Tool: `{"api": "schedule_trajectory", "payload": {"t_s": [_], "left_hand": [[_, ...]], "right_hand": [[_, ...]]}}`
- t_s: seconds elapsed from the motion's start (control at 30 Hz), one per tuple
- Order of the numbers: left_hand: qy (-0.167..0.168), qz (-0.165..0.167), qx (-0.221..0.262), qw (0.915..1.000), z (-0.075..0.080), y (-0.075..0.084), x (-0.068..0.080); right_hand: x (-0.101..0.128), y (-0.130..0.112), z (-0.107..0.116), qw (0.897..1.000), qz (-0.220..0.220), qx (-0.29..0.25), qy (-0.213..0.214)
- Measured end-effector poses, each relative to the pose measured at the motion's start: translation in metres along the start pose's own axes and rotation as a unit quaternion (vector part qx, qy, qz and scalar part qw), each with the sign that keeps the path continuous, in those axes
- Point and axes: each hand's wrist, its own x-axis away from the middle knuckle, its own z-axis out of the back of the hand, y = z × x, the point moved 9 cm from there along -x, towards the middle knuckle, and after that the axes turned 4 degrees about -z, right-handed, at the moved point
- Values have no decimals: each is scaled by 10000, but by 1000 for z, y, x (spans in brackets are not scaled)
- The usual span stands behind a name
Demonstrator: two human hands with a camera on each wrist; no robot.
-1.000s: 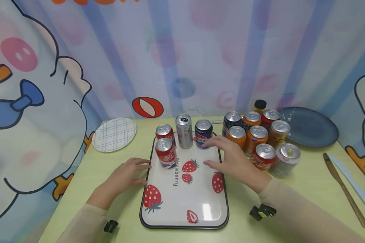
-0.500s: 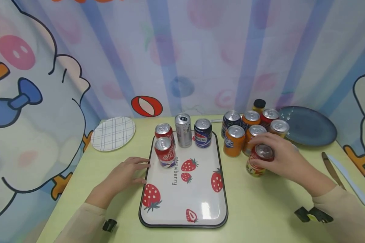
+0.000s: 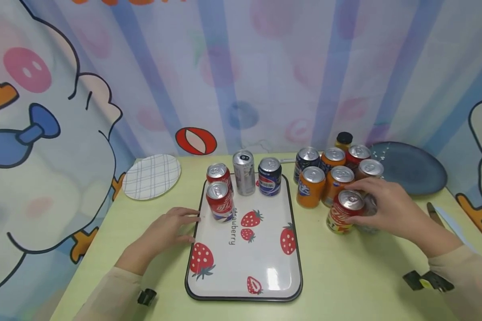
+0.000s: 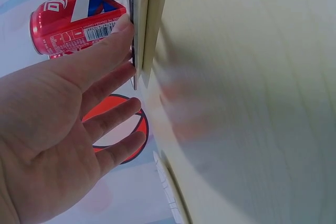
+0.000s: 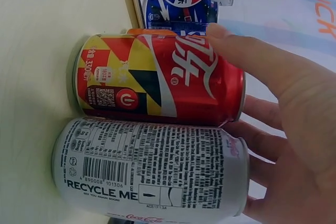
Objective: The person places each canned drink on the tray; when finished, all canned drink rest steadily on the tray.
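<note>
My left hand point(image 3: 168, 232) rests at the left edge of the strawberry-print tray point(image 3: 261, 267), its fingers extended. At the far left of the tray stands a red-and-white can point(image 3: 220, 203), with another red can point(image 3: 217, 171) behind it. Alongside are a tall silver can point(image 3: 244, 176) and a blue Pepsi can point(image 3: 269, 178). My right hand point(image 3: 389, 209) reaches around a red Coca-Cola can point(image 5: 157, 80) and a silver-white can point(image 5: 152, 169) that stand upright side by side. Its thumb is near the red can's front, its loosely bent fingers are behind; contact is unclear.
Orange cans point(image 3: 310, 189), a dark can point(image 3: 306, 165) and several others crowd the right side, beside a dark oval plate point(image 3: 413, 169). A checked plate point(image 3: 152, 176) lies at the left. Two knives point(image 3: 435, 213) are partly hidden by the right arm.
My right hand went from beside the blue Pepsi can to the red Coca-Cola can, then slid slightly right toward the silver-white can. The left hand stayed at the tray.
</note>
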Motion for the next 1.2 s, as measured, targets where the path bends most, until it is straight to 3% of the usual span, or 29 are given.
{"api": "schedule_trajectory", "payload": {"t_s": [0.13, 0.3, 0.57, 0.83, 1.07, 1.2], "left_hand": [[-16, 14, 9, 10000, 0, 1, -1], [7, 13, -44, 10000, 3, 1, -2], [10, 2, -52, 10000, 4, 0, -4], [9, 32, 55, 10000, 4, 1, -3], [20, 66, 22, 10000, 2, 1, -2], [-9, 114, 20, 9999, 2, 0, -1]], "right_hand": [[-1, 5, -5, 9998, -83, 72, -160], [-3, 10, -6, 9987, -341, -277, -248], [-4, 3, -5, 9975, -425, -556, 85], [-13, -37, -6, 9946, -182, -845, 566], [-37, -77, -36, 9857, -40, -1632, 421], [-57, -98, -57, 9835, -50, -1784, 309]]}}
